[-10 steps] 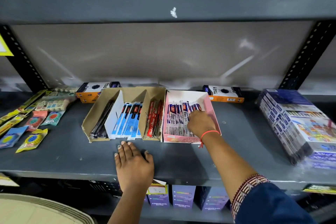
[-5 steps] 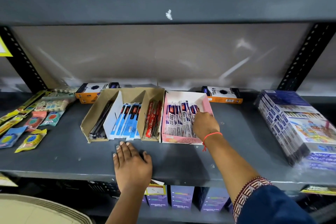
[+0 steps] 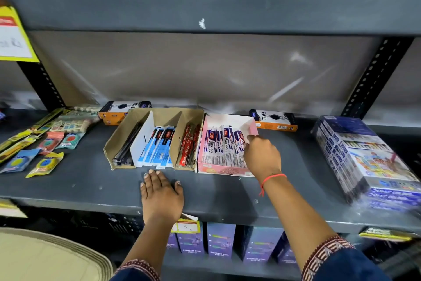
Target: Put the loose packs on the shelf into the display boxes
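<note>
Head view shows us the shelf (image 3: pixel 75 180), so we go from left to right. Far left lie loose packs (image 3: pixel 45 165), flat and tilted, well apart from both our hands. Our left hand (image 3: pixel 161 196) is nearer to them. It rests flat and open on the shelf, holding nothing. Next come the brown box (image 3: pixel 118 141) and the pink box (image 3: pixel 227 170). Their pen packs (image 3: pixel 222 148) point front to back. Our right hand (image 3: pixel 262 158) is curled over these packs, fingertips touching one. We cannot tell if it grips.
</note>
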The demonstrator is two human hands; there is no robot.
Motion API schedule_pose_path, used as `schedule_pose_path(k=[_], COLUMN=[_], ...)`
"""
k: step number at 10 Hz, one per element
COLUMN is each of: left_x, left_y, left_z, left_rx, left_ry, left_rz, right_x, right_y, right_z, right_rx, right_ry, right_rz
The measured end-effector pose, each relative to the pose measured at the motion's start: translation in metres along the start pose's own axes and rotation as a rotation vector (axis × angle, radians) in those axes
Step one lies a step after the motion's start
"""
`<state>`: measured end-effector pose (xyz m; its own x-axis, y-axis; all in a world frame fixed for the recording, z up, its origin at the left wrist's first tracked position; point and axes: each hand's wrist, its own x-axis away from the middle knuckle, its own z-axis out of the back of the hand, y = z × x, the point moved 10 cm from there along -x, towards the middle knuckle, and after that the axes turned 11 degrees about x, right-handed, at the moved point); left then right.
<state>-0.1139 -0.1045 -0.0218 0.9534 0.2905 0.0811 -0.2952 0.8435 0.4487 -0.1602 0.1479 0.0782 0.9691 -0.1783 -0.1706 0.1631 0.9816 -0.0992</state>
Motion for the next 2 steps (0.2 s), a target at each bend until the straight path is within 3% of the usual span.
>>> schedule_pose_path(k=[2], left_x=[0.028], left_y=[0.014], left_z=[0.009], left_rx=[-0.078], left_ry=[0.009], left_rz=[-0.11], right_x=[0.021], right_y=[0.003], right_z=[0.011], right_rx=[0.019], right_ry=[0.071], right_rz=[0.057])
